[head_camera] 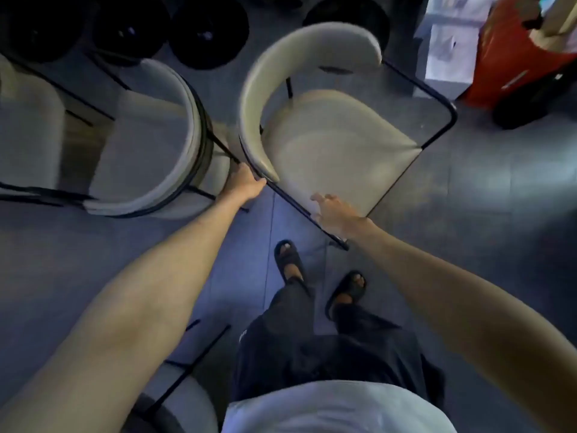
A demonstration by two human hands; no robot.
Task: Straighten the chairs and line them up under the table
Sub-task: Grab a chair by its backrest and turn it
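A beige chair [337, 142] with a curved backrest and a thin black frame stands in front of me, turned at an angle. My left hand [245, 182] grips its black frame bar just below the end of the backrest. My right hand [332, 214] reaches to the same bar further along, fingers spread and touching the bar and the seat edge. A second beige chair [146, 145] stands right beside it on the left, their backrests nearly touching. A third chair [28, 120] shows at the far left edge. No table can be made out.
Round black stools [207, 32] stand in a row at the top. A red suitcase [518, 54] and white boxes [449, 51] are at the upper right. Part of another chair [184, 398] sits by my left leg. My sandalled feet [290, 264] stand on grey floor tiles.
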